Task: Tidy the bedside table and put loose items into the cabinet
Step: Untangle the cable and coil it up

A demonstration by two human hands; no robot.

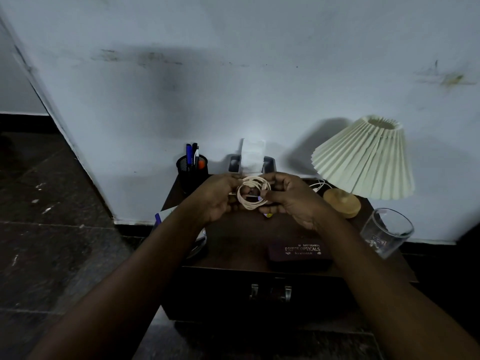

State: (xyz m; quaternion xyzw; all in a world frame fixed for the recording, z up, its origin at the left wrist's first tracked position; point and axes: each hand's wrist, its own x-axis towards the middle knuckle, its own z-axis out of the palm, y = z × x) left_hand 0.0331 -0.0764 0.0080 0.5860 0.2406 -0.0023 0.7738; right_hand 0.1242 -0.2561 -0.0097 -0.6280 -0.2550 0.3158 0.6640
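Both my hands hold a coiled white cable (251, 203) above the middle of the dark bedside table (239, 245). My left hand (218, 197) pinches the coil's left side, and my right hand (291, 201) grips its right side with the thumb across the loops. On the table's front right lies a dark spectacle case (298, 252) with white lettering. A clear drinking glass (385, 231) stands at the right edge. Papers with a blue pen (162, 215) lie at the left edge, partly hidden by my left forearm. The cabinet drawer front (233, 294) below is closed, with a metal handle (270, 292).
A black mesh pen holder (191, 168) with pens stands at the back left. A tissue holder (253, 158) sits at the back middle. A pleated cream lamp (366, 159) on a wooden base (342, 202) fills the back right, its white cord (318, 185) beside it. Dark tiled floor lies to the left.
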